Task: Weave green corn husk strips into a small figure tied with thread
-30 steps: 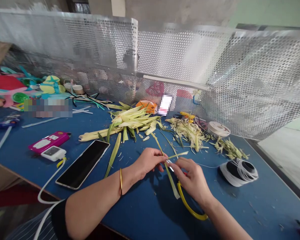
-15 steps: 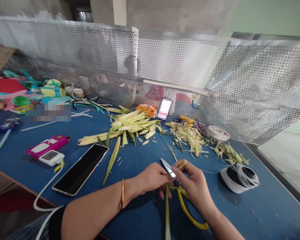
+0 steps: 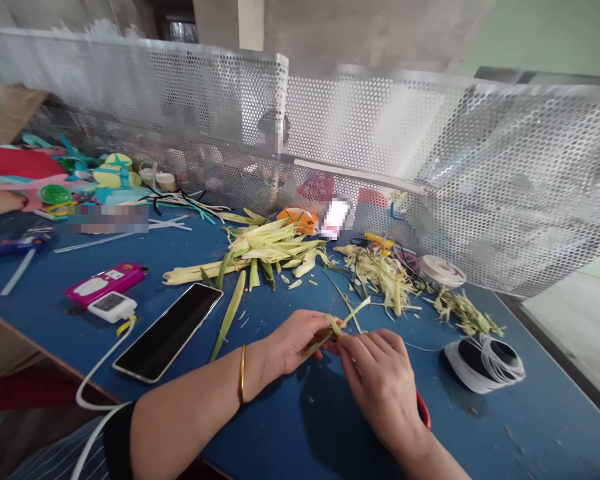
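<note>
Over the blue table [image 3: 290, 427], my left hand [image 3: 295, 340] and my right hand [image 3: 380, 377] meet on a thin green-yellow leaf strip [image 3: 337, 325]. Both hands pinch it with closed fingers, and one end of the strip sticks up to the right. A red edge [image 3: 424, 410] shows under my right palm; I cannot tell what it belongs to. A gold bangle [image 3: 241, 373] circles my left wrist.
A black phone [image 3: 170, 331], a pink device [image 3: 105, 282] and a white charger [image 3: 111, 307] lie at the left. Leaf bundle [image 3: 260, 252] and shredded leaf scraps [image 3: 385, 273] lie behind my hands. A spool of white cord [image 3: 485, 360] sits right. Perforated metal screen [image 3: 430, 167] closes the back.
The small yellow-handled scissors seen in my right hand earlier are out of sight. Both hands now pinch the leaf strip, which is bent between them.
</note>
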Motion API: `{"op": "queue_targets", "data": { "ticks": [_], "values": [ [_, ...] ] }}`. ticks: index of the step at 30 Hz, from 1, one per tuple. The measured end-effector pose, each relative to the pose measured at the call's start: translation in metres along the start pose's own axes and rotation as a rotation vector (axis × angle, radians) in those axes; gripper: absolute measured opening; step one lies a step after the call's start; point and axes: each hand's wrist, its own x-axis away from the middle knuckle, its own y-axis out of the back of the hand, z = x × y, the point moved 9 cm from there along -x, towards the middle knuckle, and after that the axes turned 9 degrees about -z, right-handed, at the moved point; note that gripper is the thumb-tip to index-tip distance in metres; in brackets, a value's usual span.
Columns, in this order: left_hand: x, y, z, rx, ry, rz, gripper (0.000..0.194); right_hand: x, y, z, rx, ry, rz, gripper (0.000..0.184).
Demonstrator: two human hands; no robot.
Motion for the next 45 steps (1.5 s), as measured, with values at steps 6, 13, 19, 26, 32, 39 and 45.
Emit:
{"op": "queue_targets", "data": {
  "ticks": [6,13,19,26,32,39,45],
  "values": [
    [0.005,-0.006,-0.005,0.066,0.028,0.085,0.018,0.000,0.003,-0.007,-0.018,-0.078,-0.053,0.014],
    [0.003,-0.004,0.002,0.109,0.041,0.035,0.027,0.002,-0.005,-0.001,-0.014,-0.019,0.017,0.017],
    [0.003,-0.006,0.003,0.151,0.023,0.050,0.031,0.002,-0.007,0.010,0.001,0.073,0.067,0.019],
    [0.003,-0.002,0.009,0.137,0.051,-0.013,0.024,0.012,-0.027,0.030,-0.018,0.212,0.223,0.023],
    [0.006,-0.007,0.003,0.069,-0.017,0.015,0.026,0.008,-0.015,0.002,-0.165,-0.078,0.030,0.017],
    [0.003,0.001,-0.004,0.010,-0.020,-0.032,0.029,0.040,-0.042,-0.064,-0.702,-1.024,0.031,0.024],
    [0.001,-0.003,-0.002,0.045,0.014,0.047,0.026,0.045,-0.040,-0.069,-0.740,-1.121,-0.056,0.027]
  ]
}}
